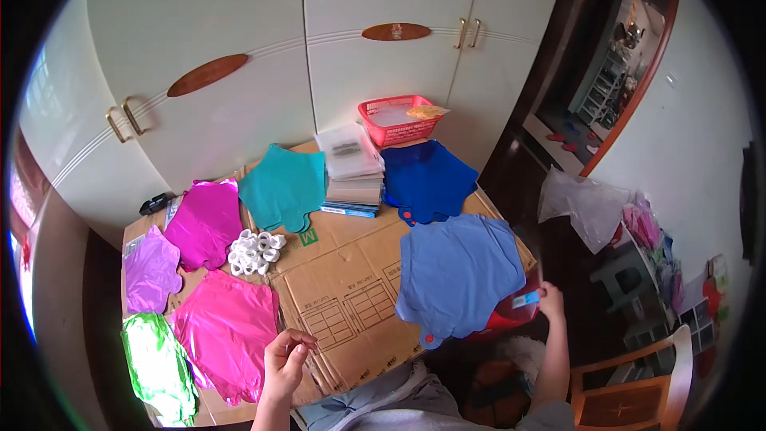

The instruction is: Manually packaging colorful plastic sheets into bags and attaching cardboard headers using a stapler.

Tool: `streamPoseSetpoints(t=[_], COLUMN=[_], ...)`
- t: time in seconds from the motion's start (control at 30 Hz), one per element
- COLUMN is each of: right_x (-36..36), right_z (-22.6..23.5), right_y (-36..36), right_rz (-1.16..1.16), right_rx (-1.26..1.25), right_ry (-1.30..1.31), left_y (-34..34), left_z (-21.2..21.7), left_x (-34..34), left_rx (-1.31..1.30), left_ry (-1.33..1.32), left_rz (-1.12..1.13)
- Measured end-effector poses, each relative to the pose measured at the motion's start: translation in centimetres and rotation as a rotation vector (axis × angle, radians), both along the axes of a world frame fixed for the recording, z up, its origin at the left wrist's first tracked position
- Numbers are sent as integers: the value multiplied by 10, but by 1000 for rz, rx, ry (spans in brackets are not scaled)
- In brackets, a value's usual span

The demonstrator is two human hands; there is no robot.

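Note:
My left hand (288, 359) is raised over the near edge of the cardboard-covered table, fingers curled toward the thumb, with nothing visible in it. Off the table's right side, my right hand (550, 302) grips a small blue-and-white card (526, 299) in front of a red container (511, 318). Just left of that hand lies a grey-blue flat piece (459, 271) with a rounded tab and a red dot. Close to my left hand spreads a shiny pink flat piece (231, 331). A pile of small white rings (255, 252) sits beyond it.
More flat pieces, teal (285, 186), dark blue (427, 178), magenta (203, 223), lilac (152, 271) and green (159, 367), line the table. A stack of clear sleeves and cards (349, 164) stands at the back by a red basket (399, 132). A wooden chair (634, 387) is at right.

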State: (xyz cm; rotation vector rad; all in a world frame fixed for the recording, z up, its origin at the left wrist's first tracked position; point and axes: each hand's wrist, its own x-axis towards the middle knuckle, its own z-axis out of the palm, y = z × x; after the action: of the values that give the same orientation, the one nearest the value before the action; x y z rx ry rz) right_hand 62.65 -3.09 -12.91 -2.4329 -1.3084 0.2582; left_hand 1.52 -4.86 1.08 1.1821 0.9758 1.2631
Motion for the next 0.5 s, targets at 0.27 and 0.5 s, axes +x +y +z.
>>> streamPoseSetpoints(t=[0.27, 0.5], right_x=[-39, -155], right_z=[-8, 115], right_y=[36, 66], right_rz=[-111, 244], right_rx=[214, 975], right_ry=[-41, 74], left_y=[-57, -176], left_z=[14, 0], left_x=[-36, -106], left_rx=[-41, 62], left_ry=[35, 257], left_rz=[77, 135])
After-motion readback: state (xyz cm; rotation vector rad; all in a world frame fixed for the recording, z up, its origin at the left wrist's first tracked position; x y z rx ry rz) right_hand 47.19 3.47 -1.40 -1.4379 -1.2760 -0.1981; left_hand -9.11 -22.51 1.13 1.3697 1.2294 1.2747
